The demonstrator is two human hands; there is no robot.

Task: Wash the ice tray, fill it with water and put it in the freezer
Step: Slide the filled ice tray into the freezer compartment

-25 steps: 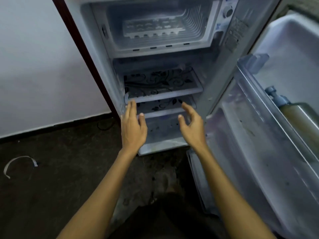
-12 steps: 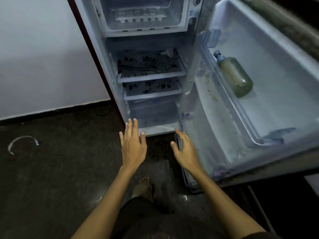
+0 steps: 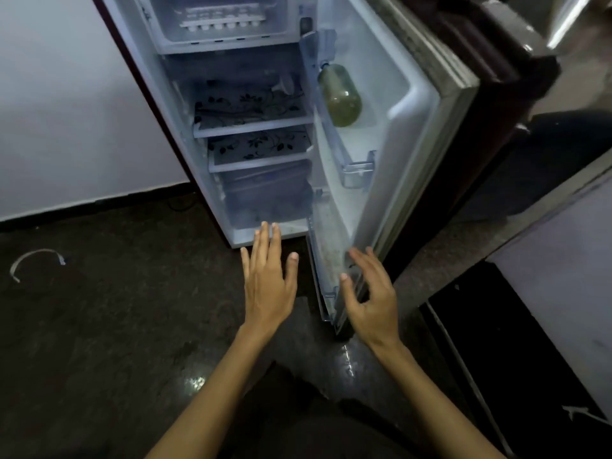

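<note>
A white ice tray point(image 3: 221, 22) lies in the freezer compartment point(image 3: 165, 31) at the top of the open fridge. My left hand point(image 3: 270, 286) is stretched flat, fingers apart, low in front of the fridge's bottom edge and holds nothing. My right hand point(image 3: 372, 299) is open with loosely curled fingers, right beside the lower edge of the fridge door point(image 3: 414, 134); I cannot tell if it touches the door. The door stands partly open at the right.
A greenish bottle point(image 3: 341, 96) sits in the door's shelf. Two patterned glass shelves point(image 3: 251, 125) and a crisper drawer point(image 3: 268, 190) fill the fridge below the freezer. White wall at left, dark floor with a curved white strip point(image 3: 36, 260). A cabinet point(image 3: 556, 276) stands at right.
The view has pulled back and down from the fridge. Both hands dropped from shelf height to the fridge's base. The door has swung inward, narrowing the opening.
</note>
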